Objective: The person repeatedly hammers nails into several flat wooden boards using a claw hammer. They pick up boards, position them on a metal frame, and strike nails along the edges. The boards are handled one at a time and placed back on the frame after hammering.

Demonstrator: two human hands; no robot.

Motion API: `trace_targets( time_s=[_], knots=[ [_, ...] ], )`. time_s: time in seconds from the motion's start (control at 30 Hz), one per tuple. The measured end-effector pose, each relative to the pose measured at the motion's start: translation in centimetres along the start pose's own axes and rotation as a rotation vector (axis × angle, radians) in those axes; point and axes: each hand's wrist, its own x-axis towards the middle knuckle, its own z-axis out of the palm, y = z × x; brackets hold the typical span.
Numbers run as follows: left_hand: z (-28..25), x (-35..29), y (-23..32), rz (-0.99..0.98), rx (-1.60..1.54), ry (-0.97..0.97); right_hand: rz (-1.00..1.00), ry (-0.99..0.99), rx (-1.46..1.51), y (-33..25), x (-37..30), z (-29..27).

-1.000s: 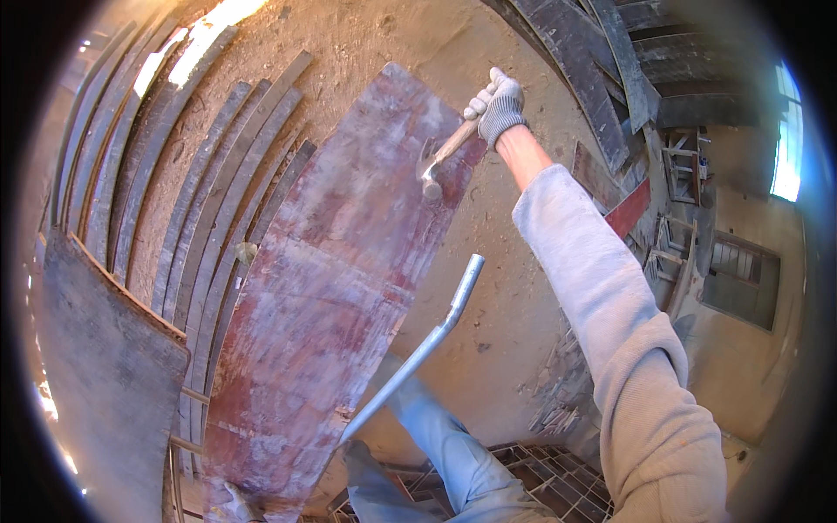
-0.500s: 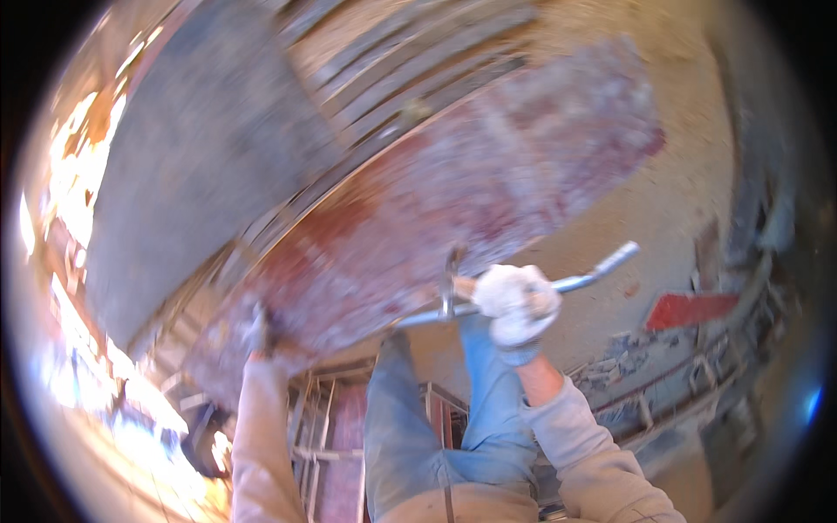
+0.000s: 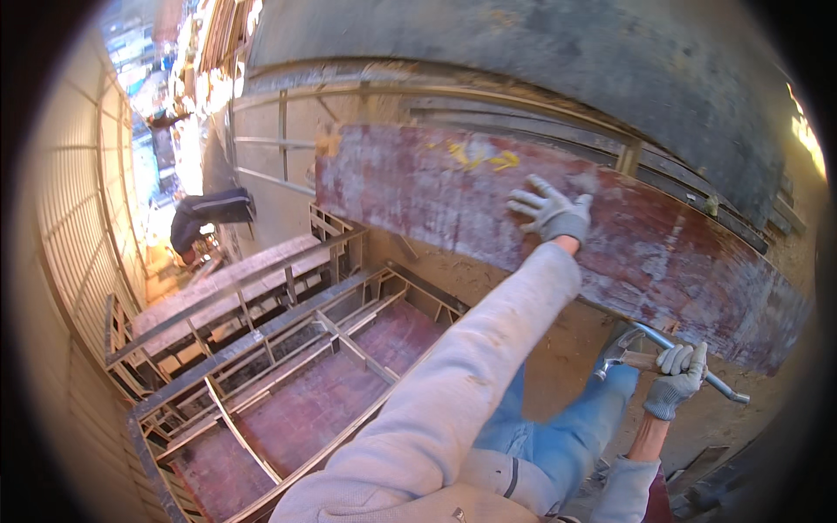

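Note:
A long, worn red board (image 3: 410, 183) with whitish stains and yellow marks lies across the view in front of me. My left hand (image 3: 555, 212), in a pale work glove, rests on the board with its fingers spread. Lower right, my gloved right hand (image 3: 678, 379) is closed around a hammer (image 3: 641, 360) with a wooden handle, its metal head pointing left. The same hand also grips a silver bent metal bar (image 3: 724, 390), which slants along the board's near edge. Fingers cover where the two tools cross.
Beyond the board lies a large dark grey sheet (image 3: 540, 44) over timber. At lower left stand wooden frames (image 3: 231, 362) with red panels inside. A person in dark clothing (image 3: 209, 213) bends over farther left, near a ribbed wall (image 3: 74, 244).
My view has swung left, bringing the frames and the other person into clearer sight. My left hand has shifted from the board's near-left end to its middle. The right hand keeps both tools.

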Motion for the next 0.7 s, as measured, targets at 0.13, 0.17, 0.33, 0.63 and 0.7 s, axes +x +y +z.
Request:
trace_targets(
  time_s=[0.13,0.17,0.33,0.63,0.7],
  knots=[
    [-0.1,2.8,-7.9,0.389,-0.192,-0.058,-0.014,-0.079,-0.189,3.6,-4.6,4.5],
    [-0.3,4.5,-11.1,0.525,-0.267,-0.047,-0.019,-0.058,-0.234,4.5,-5.8,5.8],
    [-4.7,11.9,-25.4,0.623,-0.198,0.197,0.029,-0.103,-0.356,7.3,-10.9,9.5],
    [-15.3,13.5,-37.4,0.666,0.079,0.546,0.026,-0.151,-0.392,8.2,-14.7,12.7],
    [-16.3,12.1,-37.2,0.672,0.125,0.638,0.02,-0.126,-0.311,7.5,-15.6,13.0]
  ],
)
